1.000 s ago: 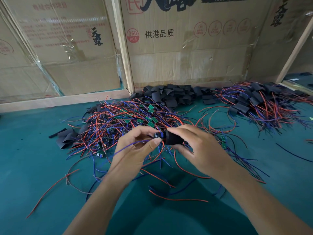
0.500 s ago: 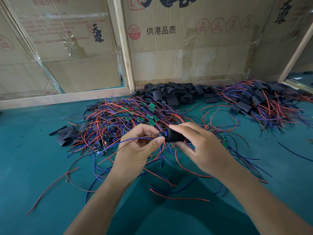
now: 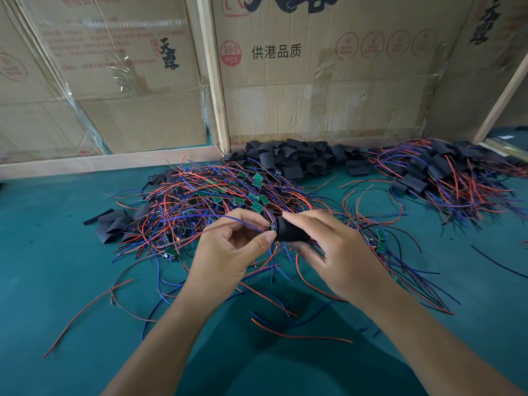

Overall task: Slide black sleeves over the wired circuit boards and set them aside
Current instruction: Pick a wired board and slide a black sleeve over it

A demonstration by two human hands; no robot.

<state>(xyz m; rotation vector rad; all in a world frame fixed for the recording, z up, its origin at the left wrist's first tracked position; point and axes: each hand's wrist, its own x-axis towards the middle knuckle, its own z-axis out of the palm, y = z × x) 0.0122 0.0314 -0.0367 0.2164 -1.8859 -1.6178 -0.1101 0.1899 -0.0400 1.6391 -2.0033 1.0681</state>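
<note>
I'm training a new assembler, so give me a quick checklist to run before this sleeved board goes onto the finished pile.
1. Right hand holds the black sleeve: ok.
2. Left hand pinches the board end at the sleeve mouth: ok.
3. Board fully inside the sleeve: not ok, its edge shows.
4. Wires exit the far end cleanly: cannot tell, hidden by the hand.
5. Finished pile at right has room: ok.

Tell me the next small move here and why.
Probably push the black sleeve further left over the circuit board: the right hand grips the sleeve, the left hand pinches the board's end, and its edge still shows at the sleeve's mouth.
</note>
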